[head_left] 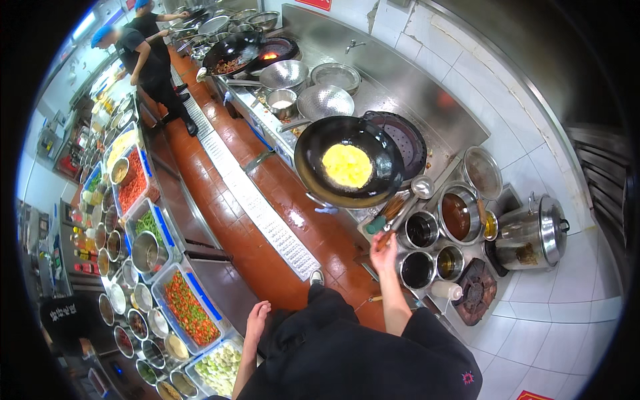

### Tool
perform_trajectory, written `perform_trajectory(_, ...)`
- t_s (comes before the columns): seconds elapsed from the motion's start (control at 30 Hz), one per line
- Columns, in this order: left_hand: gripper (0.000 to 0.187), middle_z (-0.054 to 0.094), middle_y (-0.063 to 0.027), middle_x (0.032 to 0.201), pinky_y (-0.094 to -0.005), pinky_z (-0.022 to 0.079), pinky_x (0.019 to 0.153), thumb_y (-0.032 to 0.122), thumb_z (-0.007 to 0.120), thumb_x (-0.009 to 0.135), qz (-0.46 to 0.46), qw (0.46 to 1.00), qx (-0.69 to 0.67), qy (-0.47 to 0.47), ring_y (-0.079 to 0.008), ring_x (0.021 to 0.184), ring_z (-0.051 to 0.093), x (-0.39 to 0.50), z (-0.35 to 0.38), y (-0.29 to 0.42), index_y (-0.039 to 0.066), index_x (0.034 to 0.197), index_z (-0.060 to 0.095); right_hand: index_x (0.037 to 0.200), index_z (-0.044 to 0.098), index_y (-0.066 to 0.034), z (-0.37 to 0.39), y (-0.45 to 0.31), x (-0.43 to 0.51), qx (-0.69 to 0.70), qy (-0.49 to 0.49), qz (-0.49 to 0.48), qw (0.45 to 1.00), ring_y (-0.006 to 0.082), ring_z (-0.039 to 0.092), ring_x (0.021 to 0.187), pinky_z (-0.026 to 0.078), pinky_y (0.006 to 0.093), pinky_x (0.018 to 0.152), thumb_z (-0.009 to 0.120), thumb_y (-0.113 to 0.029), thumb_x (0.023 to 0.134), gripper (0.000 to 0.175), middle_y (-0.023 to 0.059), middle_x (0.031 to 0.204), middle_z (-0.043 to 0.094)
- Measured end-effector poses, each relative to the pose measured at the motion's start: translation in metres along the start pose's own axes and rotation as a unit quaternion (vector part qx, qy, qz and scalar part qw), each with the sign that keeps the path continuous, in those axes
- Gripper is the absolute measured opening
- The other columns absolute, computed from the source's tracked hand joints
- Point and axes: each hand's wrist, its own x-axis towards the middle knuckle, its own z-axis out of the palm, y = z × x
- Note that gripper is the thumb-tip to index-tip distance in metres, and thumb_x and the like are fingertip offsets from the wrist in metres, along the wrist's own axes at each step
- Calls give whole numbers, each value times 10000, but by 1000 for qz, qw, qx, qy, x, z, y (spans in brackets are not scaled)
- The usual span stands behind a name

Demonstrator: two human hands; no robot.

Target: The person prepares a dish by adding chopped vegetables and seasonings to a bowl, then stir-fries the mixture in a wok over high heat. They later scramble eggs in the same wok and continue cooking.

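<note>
My right hand (384, 254) grips the wooden handle of a steel ladle (423, 188), whose bowl is over the stove edge beside the wok. A black wok (312, 150) sits tilted at the front of the stove, with a yellow egg mass (347, 166) spread on its bottom. Behind the wok, a round burner (407, 137) is partly covered by it. Below the ladle lies a brush with a green handle (376, 225). My left hand (257, 318) hangs by my body near the ingredient counter, fingers loosely curled and holding nothing.
Steel pots of dark sauce (416, 270) and oil (448, 262), a squeeze bottle (446, 290) and a lidded pot (525, 235) stand at right. Tubs of chopped peppers (192, 305) line the left counter. Two people in blue caps stand farther along the aisle (240, 200).
</note>
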Motion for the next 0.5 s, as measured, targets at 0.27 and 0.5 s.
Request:
perform_trajectory(0.27,347,687,-100,1147,-265,477,897,267,521,1025,22,998,13,-66,-152,1037,644,90,4,44,-3,1224,608,1036,511,-45,86,-30,-61,-475,77,-228,846,131,453,394,377,267,374,613,-245,946,242,12,627,489)
perform_trajectory(0.5,359,686,-89,1113,-276,482,869,293,503,1028,26,991,87,-103,-151,991,642,182,-21,69,7,1220,604,1573,211,-150,152,-18,-138,-472,-49,-233,849,62,481,504,375,207,403,545,-166,991,672,17,811,553)
